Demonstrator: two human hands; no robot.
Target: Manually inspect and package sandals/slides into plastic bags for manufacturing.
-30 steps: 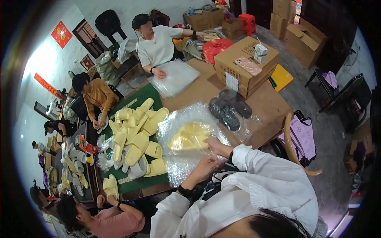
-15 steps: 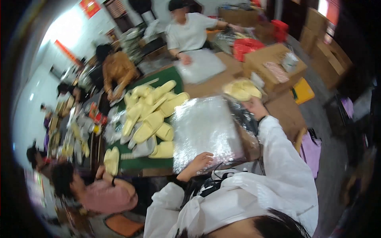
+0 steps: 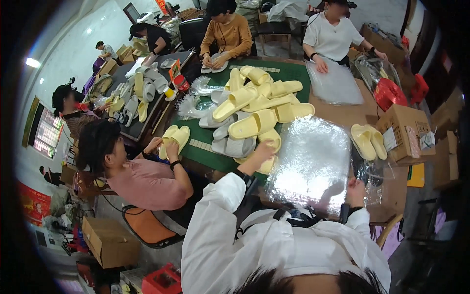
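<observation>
My left hand reaches over the near edge of a heap of yellow slide slippers, its fingers apart beside a yellow slipper. Whether they touch it I cannot tell. Between my hands lies a stack of shiny clear plastic bags. At its near right edge is my right hand, fingers curled in; what they hold, if anything, is hidden. Beyond that hand, a pair of yellow slippers rests to the right of the stack, above some loose clear plastic.
Grey slippers lie among the yellow ones on the green mat. A cardboard box stands at the right. On my left, a person in pink handles yellow slippers. Across the table, a person in white touches clear plastic sheets.
My right hand has let go of the yellow slippers at the right and drawn back to the bag stack's edge. My left hand has moved off the stack toward the heap. The view has turned left.
</observation>
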